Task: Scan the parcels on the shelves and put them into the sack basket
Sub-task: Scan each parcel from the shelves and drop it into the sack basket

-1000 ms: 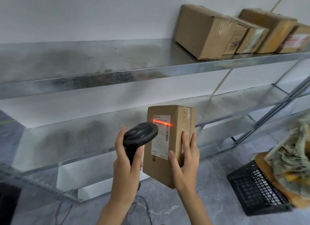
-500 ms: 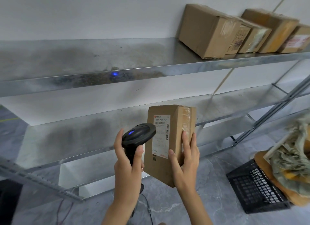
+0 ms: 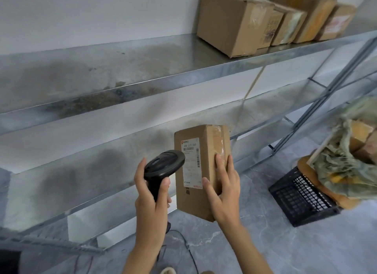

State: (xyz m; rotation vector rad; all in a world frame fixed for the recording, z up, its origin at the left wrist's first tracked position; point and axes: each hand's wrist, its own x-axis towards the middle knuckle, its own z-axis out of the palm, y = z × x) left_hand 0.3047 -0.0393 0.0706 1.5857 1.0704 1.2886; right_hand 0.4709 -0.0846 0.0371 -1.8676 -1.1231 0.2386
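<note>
My right hand grips an upright brown cardboard parcel with a white shipping label facing left. My left hand holds a black handheld scanner whose head points at that label; no light shows on it. Several more cardboard parcels sit in a row on the top metal shelf at the upper right. The sack basket, lined with a greenish woven sack, stands at the right edge with parcels inside.
A black plastic crate lies on the grey floor under the sack basket. The lower metal shelf runs behind my hands. The scanner's cable trails across the floor. Diagonal shelf braces stand at the right.
The red scan line on the label went out, then the scanner's blue light went off. The view swung slightly right and closer; both hands keep their hold.
</note>
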